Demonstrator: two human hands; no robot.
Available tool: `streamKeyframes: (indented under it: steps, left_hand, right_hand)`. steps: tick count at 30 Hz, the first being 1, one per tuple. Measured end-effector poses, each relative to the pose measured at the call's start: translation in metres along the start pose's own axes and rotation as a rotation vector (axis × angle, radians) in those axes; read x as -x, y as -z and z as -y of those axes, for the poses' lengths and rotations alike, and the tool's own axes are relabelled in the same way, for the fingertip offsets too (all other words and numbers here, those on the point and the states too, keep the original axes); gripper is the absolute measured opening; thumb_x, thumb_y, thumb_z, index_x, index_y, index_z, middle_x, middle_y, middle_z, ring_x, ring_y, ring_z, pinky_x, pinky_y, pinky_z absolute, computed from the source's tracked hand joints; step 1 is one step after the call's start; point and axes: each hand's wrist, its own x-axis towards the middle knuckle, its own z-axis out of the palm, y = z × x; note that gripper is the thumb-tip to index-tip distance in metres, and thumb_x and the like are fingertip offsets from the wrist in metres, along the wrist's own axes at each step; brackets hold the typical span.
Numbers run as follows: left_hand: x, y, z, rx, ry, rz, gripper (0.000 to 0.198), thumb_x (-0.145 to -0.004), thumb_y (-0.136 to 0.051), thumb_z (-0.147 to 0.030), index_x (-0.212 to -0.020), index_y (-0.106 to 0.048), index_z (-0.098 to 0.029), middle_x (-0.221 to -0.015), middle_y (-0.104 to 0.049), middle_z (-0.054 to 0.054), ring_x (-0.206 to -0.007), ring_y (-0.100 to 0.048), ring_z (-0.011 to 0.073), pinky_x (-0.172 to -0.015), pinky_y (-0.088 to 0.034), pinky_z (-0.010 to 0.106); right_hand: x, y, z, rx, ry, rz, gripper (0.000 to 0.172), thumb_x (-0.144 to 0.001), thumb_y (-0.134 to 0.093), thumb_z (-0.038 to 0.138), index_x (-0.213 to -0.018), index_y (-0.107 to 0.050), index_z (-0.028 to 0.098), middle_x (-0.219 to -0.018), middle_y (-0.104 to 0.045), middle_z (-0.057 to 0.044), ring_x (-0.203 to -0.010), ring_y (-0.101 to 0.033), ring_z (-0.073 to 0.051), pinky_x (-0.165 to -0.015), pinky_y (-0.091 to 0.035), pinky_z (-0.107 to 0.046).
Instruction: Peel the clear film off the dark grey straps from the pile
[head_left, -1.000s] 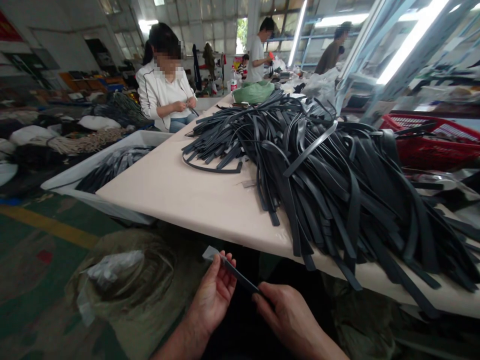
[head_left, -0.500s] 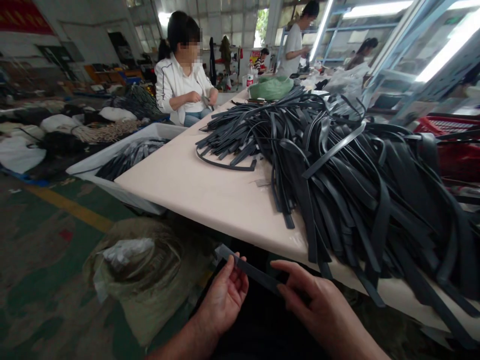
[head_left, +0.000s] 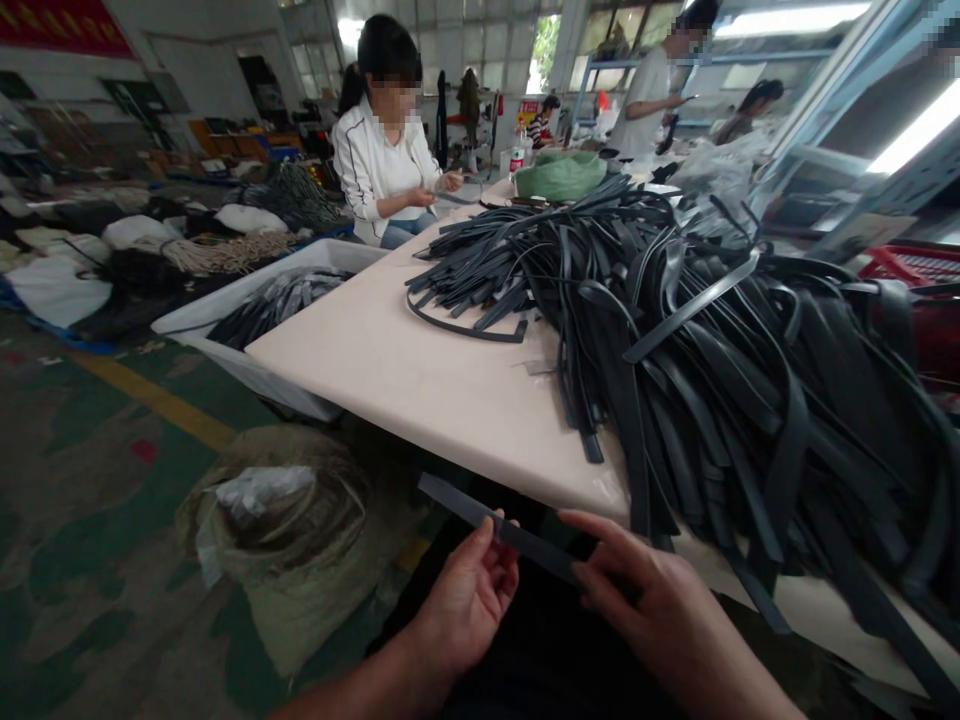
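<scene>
Between my two hands runs a flat dark strap (head_left: pixel 540 549), held in front of the table edge above my lap. My left hand (head_left: pixel 474 590) pinches it between thumb and fingers, and a paler, greyish end sticks out past the thumb to the upper left. At the strap's other end my right hand (head_left: pixel 645 590) grips it between thumb and curled fingers, its index finger stretched out above. A large heap of similar black straps (head_left: pixel 697 370) covers the right side of the table (head_left: pixel 352 370), several hanging over the front edge.
A white bin (head_left: pixel 217 338) holding dark strips stands against the table's left side. On the floor below sits an open woven sack (head_left: pixel 277 570). Across the table a person in a white jacket (head_left: pixel 382 160) handles a strip. A green bag (head_left: pixel 559 175) lies behind the heap.
My left hand sits farther along the strap towards my right hand, so more of the pale end shows. The view has shifted slightly left. The person opposite has drawn their hands apart.
</scene>
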Motion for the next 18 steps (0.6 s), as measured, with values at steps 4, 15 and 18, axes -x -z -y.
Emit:
streamKeyframes:
  steps: [4,15,18]
  left_hand:
    - [0.004,0.003,0.015,-0.058,0.085,0.055,0.012,-0.092,-0.063,-0.02,-0.095,-0.07,-0.01,-0.093,-0.075,0.01,-0.073,-0.07,0.0133,-0.061,-0.055,0.02]
    - [0.008,-0.005,0.01,-0.036,0.112,0.054,0.012,-0.092,-0.063,-0.02,-0.096,-0.07,-0.012,-0.094,-0.075,0.008,-0.076,-0.07,0.0137,-0.06,-0.055,0.02]
    - [0.011,-0.004,0.019,-0.079,0.16,0.103,0.011,-0.092,-0.063,-0.017,-0.092,-0.07,-0.009,-0.083,-0.074,0.007,-0.07,-0.069,0.0127,-0.061,-0.056,0.02]
  right_hand:
    - [-0.021,-0.03,0.006,0.079,-0.022,0.026,0.037,-0.092,-0.047,0.034,-0.126,-0.06,0.03,-0.08,-0.072,-0.002,-0.07,-0.067,-0.022,-0.062,-0.042,-0.03]
    - [-0.006,-0.006,0.008,0.124,-0.045,0.045,0.039,-0.089,-0.051,0.031,-0.128,-0.058,0.029,-0.078,-0.072,-0.001,-0.071,-0.068,-0.023,-0.064,-0.045,-0.032]
    - [-0.018,-0.024,0.016,0.155,-0.072,0.053,0.037,-0.093,-0.049,0.029,-0.129,-0.059,0.03,-0.092,-0.076,-0.005,-0.086,-0.071,-0.028,-0.073,-0.048,-0.037]
